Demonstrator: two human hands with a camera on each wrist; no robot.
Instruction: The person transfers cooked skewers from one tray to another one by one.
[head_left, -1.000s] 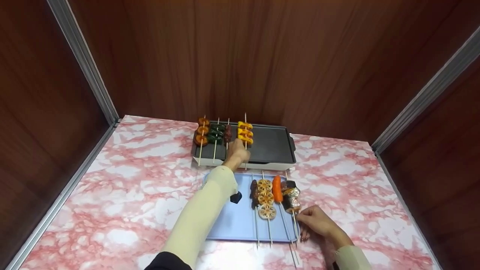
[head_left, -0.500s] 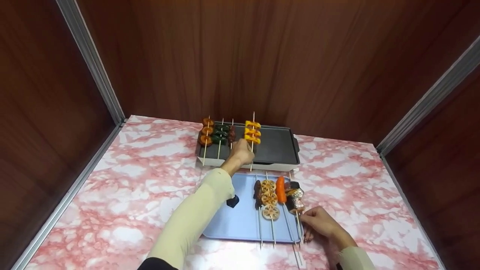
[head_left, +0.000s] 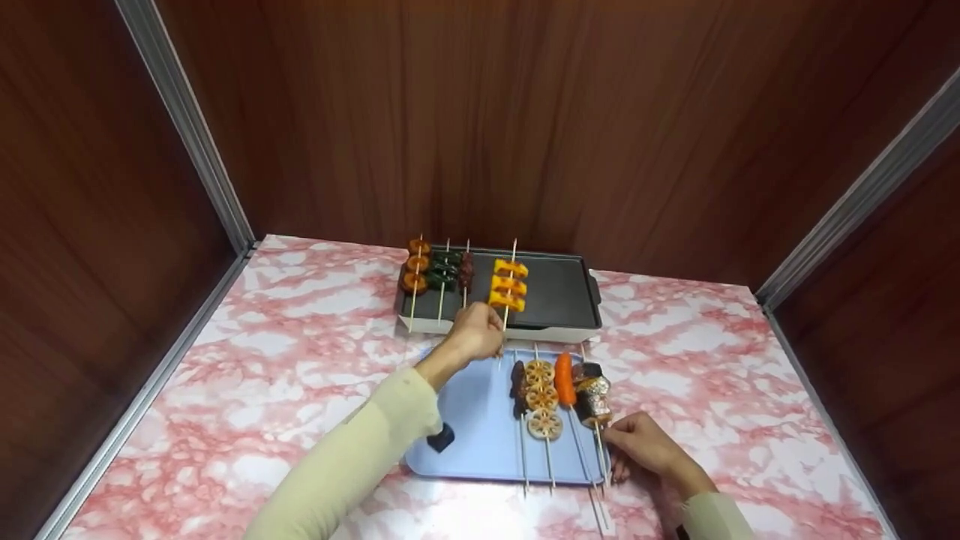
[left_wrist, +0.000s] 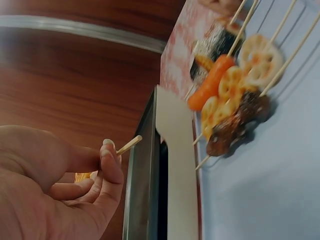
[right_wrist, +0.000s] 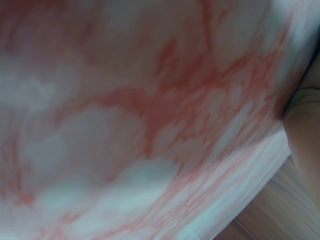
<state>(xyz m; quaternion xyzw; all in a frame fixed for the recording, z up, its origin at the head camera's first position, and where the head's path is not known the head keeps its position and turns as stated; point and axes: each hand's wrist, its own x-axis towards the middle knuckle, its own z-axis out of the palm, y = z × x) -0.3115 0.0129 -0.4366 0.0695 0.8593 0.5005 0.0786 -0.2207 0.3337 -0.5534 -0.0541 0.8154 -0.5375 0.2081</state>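
My left hand (head_left: 480, 330) pinches the stick of a skewer with yellow, brown-marked pieces (head_left: 509, 286), over the front of the dark griddle (head_left: 555, 292). In the left wrist view the stick's end (left_wrist: 131, 144) pokes out past the fingertips. Along the tray's right side lies my right hand (head_left: 645, 446), fingers bent, close to the stick of a skewer with dark and silvery chunks (head_left: 594, 394). Whether it grips the rim or that stick is hidden. The blue tray (head_left: 465, 442) also bears a lotus root skewer (head_left: 541, 397), an orange sausage skewer (head_left: 565, 379) and a brown meat skewer (head_left: 519, 390).
At the griddle's left lie skewers of orange-brown rounds (head_left: 417, 264), dark green pieces (head_left: 444, 271) and dark red meat (head_left: 466, 270). A brown wood-grain panel (head_left: 480, 120) rises behind the griddle. Marbled red-and-white tabletop (head_left: 300, 360) surrounds the tray.
My left hand has drawn the yellow-piece skewer toward me, so its pieces sit lower over the griddle. My right hand stays by the tray's right edge. The head view has shifted slightly.
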